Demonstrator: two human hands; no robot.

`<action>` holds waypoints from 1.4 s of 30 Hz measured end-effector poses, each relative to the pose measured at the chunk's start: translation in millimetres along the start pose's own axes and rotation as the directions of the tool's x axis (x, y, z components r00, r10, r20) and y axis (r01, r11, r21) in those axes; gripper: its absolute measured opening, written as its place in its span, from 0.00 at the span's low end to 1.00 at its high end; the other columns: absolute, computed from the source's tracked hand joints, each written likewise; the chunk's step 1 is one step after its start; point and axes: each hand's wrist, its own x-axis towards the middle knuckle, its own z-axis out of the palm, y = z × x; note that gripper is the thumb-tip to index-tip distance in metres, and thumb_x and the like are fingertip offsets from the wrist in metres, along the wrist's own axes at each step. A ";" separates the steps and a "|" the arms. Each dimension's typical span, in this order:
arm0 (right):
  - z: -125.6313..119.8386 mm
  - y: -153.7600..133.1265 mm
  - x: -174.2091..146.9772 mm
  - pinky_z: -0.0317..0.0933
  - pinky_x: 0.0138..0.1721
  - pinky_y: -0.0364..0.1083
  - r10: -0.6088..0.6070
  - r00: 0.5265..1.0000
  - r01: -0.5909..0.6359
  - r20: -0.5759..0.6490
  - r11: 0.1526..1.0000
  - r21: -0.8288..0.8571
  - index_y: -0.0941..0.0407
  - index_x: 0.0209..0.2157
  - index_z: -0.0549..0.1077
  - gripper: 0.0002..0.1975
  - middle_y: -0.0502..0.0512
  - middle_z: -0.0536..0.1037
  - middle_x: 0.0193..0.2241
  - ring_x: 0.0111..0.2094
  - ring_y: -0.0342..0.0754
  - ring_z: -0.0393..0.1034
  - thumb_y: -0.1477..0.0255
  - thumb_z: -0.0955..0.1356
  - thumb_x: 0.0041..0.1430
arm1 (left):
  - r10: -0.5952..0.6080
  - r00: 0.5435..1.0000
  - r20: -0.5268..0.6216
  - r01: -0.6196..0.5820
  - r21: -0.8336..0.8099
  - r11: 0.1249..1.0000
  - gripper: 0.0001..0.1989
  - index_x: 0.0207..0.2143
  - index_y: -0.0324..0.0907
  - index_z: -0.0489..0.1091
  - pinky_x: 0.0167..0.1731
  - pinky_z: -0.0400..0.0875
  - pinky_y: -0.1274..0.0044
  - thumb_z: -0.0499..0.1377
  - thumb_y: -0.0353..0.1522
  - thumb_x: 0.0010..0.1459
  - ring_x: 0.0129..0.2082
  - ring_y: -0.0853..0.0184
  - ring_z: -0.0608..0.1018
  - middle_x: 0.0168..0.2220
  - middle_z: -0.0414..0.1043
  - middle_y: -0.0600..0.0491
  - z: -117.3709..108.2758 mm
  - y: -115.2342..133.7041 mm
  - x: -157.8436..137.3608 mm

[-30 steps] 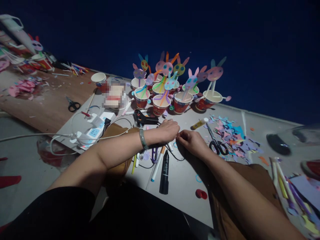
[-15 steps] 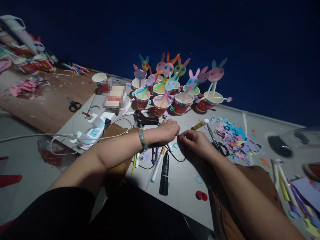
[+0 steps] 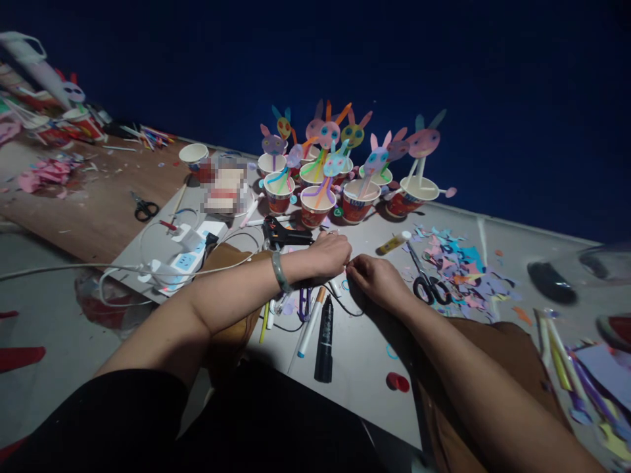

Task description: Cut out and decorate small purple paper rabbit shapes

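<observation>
Over the middle of the table, my left hand (image 3: 332, 254) is closed, its fingertips turned away from view. My right hand (image 3: 377, 279) is closed in a pinch, its fingertips almost touching the left ones. Whatever lies between them is too small or hidden to name. A black glue gun (image 3: 288, 233) lies just behind my left hand. Nearer me are a black marker (image 3: 324, 341), a white pen with a blue tip (image 3: 311, 322) and a purple clip-like piece (image 3: 304, 305). Black-handled scissors (image 3: 430, 289) and a glue stick (image 3: 393, 243) lie beyond my right hand.
Several paper cups (image 3: 361, 202) with paper rabbit figures stand at the back. Coloured paper scraps (image 3: 461, 266) spread to the right. A white power strip (image 3: 190, 256) with cables lies at left, and a red cap (image 3: 397, 382) near the front edge. More scissors (image 3: 145, 207) lie far left.
My right hand has shifted slightly left towards my left hand, uncovering more of the scissors' handles. My left hand is nearly where it was, still closed. The view has moved slightly.
</observation>
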 end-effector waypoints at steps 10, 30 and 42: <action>-11.7 6.4 -3.9 0.57 0.28 0.44 -0.065 0.996 0.078 -0.057 0.960 0.268 0.55 0.29 0.69 0.11 0.54 0.76 0.23 0.25 0.47 0.67 0.64 0.62 0.61 | 0.017 0.999 -0.039 -0.023 -0.148 0.989 0.09 0.34 0.42 0.77 0.48 0.64 0.65 0.61 0.34 0.51 0.47 0.57 0.72 0.40 0.75 0.48 8.0 -9.1 8.4; -37.0 4.4 -13.8 0.48 0.19 0.42 0.111 0.974 0.040 -0.200 0.777 0.628 0.55 0.37 0.69 0.13 0.44 0.61 0.17 0.18 0.40 0.53 0.61 0.70 0.55 | -0.039 0.999 -0.023 0.006 -0.792 0.611 0.07 0.30 0.33 0.73 0.28 0.59 0.80 0.58 0.29 0.54 0.24 0.76 0.65 0.25 0.69 0.57 -0.8 -10.6 14.0; -40.6 6.8 -16.0 0.56 0.24 0.44 -0.011 0.985 0.106 -0.173 0.827 0.553 0.54 0.34 0.72 0.17 0.52 0.72 0.24 0.23 0.44 0.62 0.53 0.69 0.56 | 0.071 0.997 0.026 -0.015 -0.858 0.514 0.08 0.25 0.35 0.70 0.28 0.55 0.82 0.56 0.29 0.56 0.24 0.76 0.62 0.20 0.61 0.61 -5.2 -8.3 8.9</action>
